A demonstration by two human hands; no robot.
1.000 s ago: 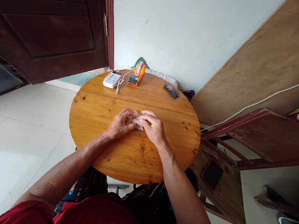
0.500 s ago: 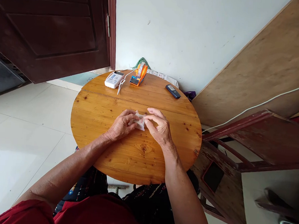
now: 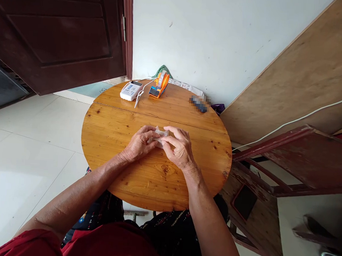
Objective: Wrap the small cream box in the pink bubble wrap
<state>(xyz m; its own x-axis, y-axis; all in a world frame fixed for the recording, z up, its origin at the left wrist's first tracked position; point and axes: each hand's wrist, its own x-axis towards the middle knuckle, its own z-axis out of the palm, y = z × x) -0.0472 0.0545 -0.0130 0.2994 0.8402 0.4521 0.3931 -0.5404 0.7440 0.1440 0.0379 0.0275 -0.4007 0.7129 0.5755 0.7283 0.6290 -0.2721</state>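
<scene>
Both of my hands meet at the middle of a round wooden table (image 3: 124, 140). My left hand (image 3: 136, 145) and my right hand (image 3: 181, 148) pinch a small pale folded piece (image 3: 160, 133), paper or thin wrapping, with curled fingers. Most of the piece is hidden under the fingertips. It rests low over the tabletop.
At the table's far edge lie a white device (image 3: 130, 90) with a white cord, an orange tape dispenser (image 3: 160, 85) and a small dark blurred object (image 3: 198, 103). A dark brown door (image 3: 57, 36) stands at the left. A worn red wooden chair (image 3: 272, 176) and a leaning plywood board (image 3: 301, 74) are at the right.
My right-hand fingers have curled back over the pale piece after lifting slightly half a second ago. Both hands stay at the same spot on the table.
</scene>
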